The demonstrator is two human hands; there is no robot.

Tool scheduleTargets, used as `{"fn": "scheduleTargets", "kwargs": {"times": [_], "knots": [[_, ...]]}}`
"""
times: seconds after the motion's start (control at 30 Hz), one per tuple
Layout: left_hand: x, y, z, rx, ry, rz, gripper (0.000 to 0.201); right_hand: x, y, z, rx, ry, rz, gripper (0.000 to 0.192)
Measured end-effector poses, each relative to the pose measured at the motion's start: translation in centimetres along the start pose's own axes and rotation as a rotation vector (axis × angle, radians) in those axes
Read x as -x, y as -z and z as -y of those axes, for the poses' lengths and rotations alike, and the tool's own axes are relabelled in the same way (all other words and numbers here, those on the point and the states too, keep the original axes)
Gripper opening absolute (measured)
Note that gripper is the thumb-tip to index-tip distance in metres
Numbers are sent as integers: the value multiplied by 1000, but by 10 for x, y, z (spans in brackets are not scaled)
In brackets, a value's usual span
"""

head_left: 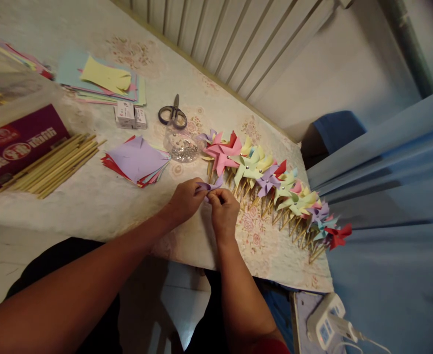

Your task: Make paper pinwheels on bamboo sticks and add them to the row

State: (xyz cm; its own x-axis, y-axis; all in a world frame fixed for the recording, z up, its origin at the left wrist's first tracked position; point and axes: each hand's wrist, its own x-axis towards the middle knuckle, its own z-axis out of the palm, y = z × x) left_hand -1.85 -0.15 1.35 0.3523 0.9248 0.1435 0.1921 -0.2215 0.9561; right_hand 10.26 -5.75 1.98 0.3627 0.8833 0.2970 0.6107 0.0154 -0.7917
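Table [101, 206] with pale floral cloth, row of paper pinwheels [275, 182] along its right edge, scissors [172, 114], clear dish [181, 145] of what may be pins, stack of cut paper squares [137, 160], wooden sticks [56, 164], purple box [17, 145], two small white boxes [130, 115], coloured paper sheets [103, 78]

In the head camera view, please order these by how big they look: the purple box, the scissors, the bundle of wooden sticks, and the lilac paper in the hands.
1. purple box
2. bundle of wooden sticks
3. scissors
4. lilac paper, partly hidden by left hand and right hand, so rank 3 versus 4 is unsure.
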Motion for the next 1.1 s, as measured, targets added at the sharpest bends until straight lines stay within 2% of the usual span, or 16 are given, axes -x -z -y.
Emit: {"fn": "scheduleTargets", "kwargs": {"times": [0.07, 0.13, 0.2, 0.3, 0.37, 0.53, 0.63, 0.7, 0.77, 0.8, 0.87, 0.93, 1.1], "knots": [[-1, 0, 1, 20, -11, 5, 17, -1, 2, 1, 115, 164, -7, 20], [-1, 0, 2, 27, -15, 7, 18, -2, 4, 2, 151, 231, 1, 21], [-1, 0, 2, 18, -11, 5, 18, -2, 3, 1, 72, 134, -5, 19], [0, -1, 3, 2, -2, -6, 15, -2, 0, 0, -120, -137, 38, 17], [0, -1, 3, -4, 3, -9, 14, -1, -2, 0, -166, -213, 51, 17], [-2, -1, 4, 38, 19, -15, 15, 1, -3, 3, -31, -51, -70, 16], [-2, 0, 7, 51, 71, -29, 18, -2, -1, -1, 32, -22, -138, 16], [-2, 0, 9, 66, 110, -36, 19, -6, 0, -6, 21, -51, -177, 30], [-2, 0, 10, 93, 126, -29, 18, -10, 1, -11, -56, -119, -131, 44], [-2, 0, 10, 104, 125, -23, 18, -11, 2, -13, -108, -157, -74, 45], [-1, 0, 9, 121, 117, -9, 17, -12, 3, -17, -213, -218, 50, 37], [-1, 0, 8, 135, 114, -3, 15, -11, 2, -19, -301, -250, 118, 30], [-2, 0, 7, 200, 136, -6, 11, -8, 1, -20, -403, -271, 113, 24]]}}
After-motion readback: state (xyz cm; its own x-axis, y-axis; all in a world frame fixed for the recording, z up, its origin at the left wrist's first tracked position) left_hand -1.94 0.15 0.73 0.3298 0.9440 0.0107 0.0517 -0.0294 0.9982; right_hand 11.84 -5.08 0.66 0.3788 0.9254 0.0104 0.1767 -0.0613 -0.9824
